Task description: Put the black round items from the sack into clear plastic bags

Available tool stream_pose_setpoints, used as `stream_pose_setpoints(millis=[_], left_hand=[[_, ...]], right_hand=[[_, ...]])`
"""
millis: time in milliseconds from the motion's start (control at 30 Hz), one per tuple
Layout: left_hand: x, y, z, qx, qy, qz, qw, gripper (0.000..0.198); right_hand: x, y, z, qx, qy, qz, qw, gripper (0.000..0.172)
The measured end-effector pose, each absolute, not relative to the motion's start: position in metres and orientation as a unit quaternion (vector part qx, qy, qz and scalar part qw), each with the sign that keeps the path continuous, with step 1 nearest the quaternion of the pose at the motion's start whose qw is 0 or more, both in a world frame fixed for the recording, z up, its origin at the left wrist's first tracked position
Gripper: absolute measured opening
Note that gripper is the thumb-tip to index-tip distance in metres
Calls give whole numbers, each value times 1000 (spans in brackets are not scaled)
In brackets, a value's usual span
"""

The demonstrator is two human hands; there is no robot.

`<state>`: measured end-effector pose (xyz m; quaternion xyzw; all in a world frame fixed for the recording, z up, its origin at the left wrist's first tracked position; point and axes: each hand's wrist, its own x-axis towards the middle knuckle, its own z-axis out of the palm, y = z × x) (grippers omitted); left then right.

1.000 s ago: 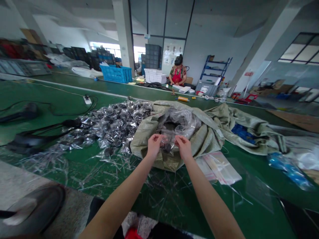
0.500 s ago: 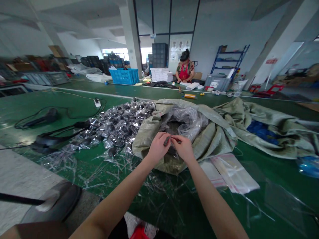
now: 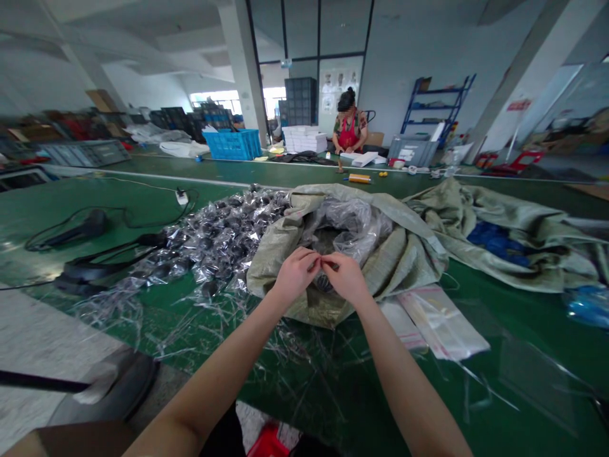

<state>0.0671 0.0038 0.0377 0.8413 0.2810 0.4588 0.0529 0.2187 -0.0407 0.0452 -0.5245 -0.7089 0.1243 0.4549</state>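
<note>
My left hand (image 3: 295, 276) and my right hand (image 3: 345, 278) meet above the mouth of a beige woven plastic sack (image 3: 409, 251), their fingertips pinching a small piece of clear plastic wrapping (image 3: 320, 261). Whatever it wraps is too small to make out. Inside the sack lies a bundle of clear plastic bags (image 3: 352, 222) holding dark parts. To the left of the sack spreads a large heap of dark parts in clear bags (image 3: 223, 241). Flat clear bags with white strips (image 3: 440, 324) lie just right of my right forearm.
Torn plastic scraps (image 3: 285, 343) litter the green work surface (image 3: 476, 387). Black cables and dark handheld tools (image 3: 90, 225) lie at left. A co-worker (image 3: 349, 130) sits at the far end, near a blue crate (image 3: 233, 145) and white stacks.
My hands have drawn closer, with the fingertips now pressed together, and the dark item seen between them earlier is mostly hidden. The view has swung slightly, shifting the whole scene.
</note>
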Motion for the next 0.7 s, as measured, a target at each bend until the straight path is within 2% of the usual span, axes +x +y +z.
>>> stream_pose_setpoints(millis=[233,433,533,633,700], left_hand=[[67,5,39,817,304,484,80,11],[71,3,33,731,372,556,135,7],[65,12,39,596,422,634,253,5],[47,29,49,390,368,695,479,7],[30,40,54,246,302,706,592,8]], right_hand=[[215,-45,50,-529,-713,124,443,19],[218,-46,50,-540,-716,144,418,17],[219,-47,49,-546,-695,171,436,16],[219,-47,53,-538,-622,192,535,17],[219,-48,56,-528,-570,203,596,21]])
